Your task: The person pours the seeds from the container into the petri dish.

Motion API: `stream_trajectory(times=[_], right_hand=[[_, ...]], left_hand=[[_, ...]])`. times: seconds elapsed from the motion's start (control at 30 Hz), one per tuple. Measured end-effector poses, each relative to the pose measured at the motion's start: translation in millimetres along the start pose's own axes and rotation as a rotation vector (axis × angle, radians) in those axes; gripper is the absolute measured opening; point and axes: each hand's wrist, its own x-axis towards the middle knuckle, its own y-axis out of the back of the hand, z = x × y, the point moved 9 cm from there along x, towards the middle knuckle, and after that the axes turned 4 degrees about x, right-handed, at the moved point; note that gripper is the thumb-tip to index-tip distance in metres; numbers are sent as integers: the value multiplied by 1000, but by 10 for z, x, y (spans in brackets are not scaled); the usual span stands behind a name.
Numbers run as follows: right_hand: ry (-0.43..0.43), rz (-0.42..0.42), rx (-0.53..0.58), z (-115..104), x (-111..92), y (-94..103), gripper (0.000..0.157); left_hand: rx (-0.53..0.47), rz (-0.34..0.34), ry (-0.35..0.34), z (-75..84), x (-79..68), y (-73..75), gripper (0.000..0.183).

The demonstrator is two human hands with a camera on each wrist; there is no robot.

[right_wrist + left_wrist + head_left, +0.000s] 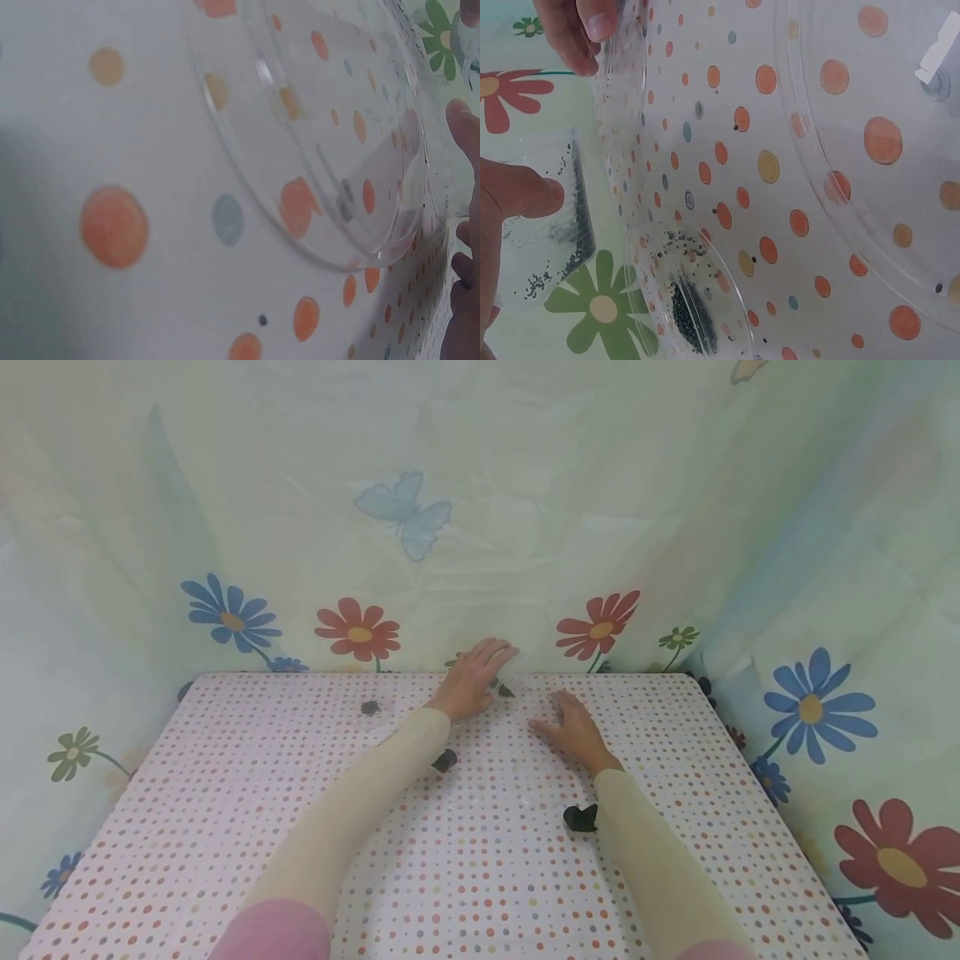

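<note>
In the left wrist view, a clear cup (547,255) with small dark grains clinging inside is tilted in my left hand (468,681), the thumb lying across its side. Beside it stands a small clear dish (739,300) holding a heap of dark grains (692,319). My right hand (573,731) holds nothing, its fingers loosely spread to the right of the left hand. Close by its fingertips is another clear dish (634,97), seen nearly edge-on.
A large clear round dish (289,240) lies nearer to me. Loose dark grains (262,320) are scattered on the dotted tablecloth (495,893). Behind the table's far edge hangs a flowered curtain (480,585). Each wrist carries a black camera mount (581,818).
</note>
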Motion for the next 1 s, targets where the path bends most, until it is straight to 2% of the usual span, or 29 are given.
stream_trajectory(times=[0.47,0.7,1.0], right_hand=[[13,-4,-31,-3,10,-37,90],[14,-2,-32,-3,17,-48,89],[16,-12,-27,-3,12,-50,90]], left_hand=[[20,-8,6,21,-3,-5,84],[22,-2,-9,26,7,-52,85],[14,5,-23,60,22,-31,84]])
